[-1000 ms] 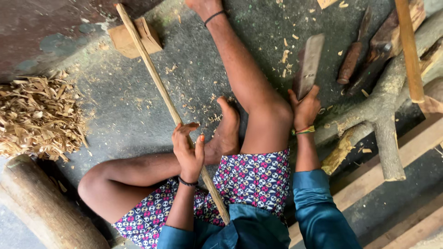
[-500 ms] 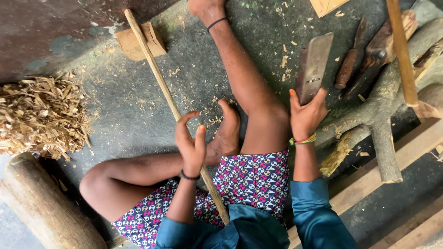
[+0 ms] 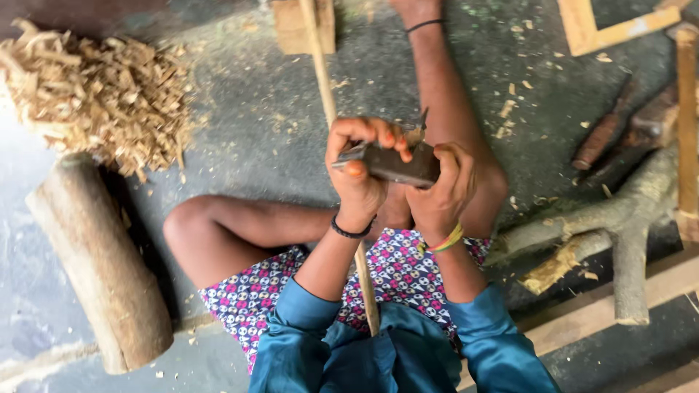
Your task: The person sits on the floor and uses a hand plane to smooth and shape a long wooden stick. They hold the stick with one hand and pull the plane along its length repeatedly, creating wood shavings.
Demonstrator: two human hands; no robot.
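Both hands clenched on one dark hand plane (image 3: 393,164) at frame centre; left hand (image 3: 358,161) wrapped over its near end, fingers curled across the top, black band at the wrist; right hand (image 3: 443,191) gripping the far end from the side, yellow-green band at the wrist; plane held across a long thin wooden stick (image 3: 336,160), seemingly resting on it, though contact itself hidden by the fingers; stick running from the top of the frame, over a small wooden block (image 3: 291,28), down between the knees to the lower centre.

Judged as the start of a planing stroke: tool gripped and seated, cutting not evidently begun; next move likely calls for steady downward pressure and a straight push along the stick's length, keeping the stick from rolling.

Around: pile of wood shavings (image 3: 102,94) at upper left; thick log (image 3: 102,269) at lower left, on the concrete floor (image 3: 240,131); forked branch (image 3: 611,225) at right; wooden frame piece (image 3: 604,29) at upper right.

Against the earlier frames: half a second back, left hand open around the stick alone, right hand open and reaching toward the plane lying on the floor at upper right; now plane lifted from there and brought to centre, both hands closed on it; camera also nearer, shavings pile appearing higher in the frame.
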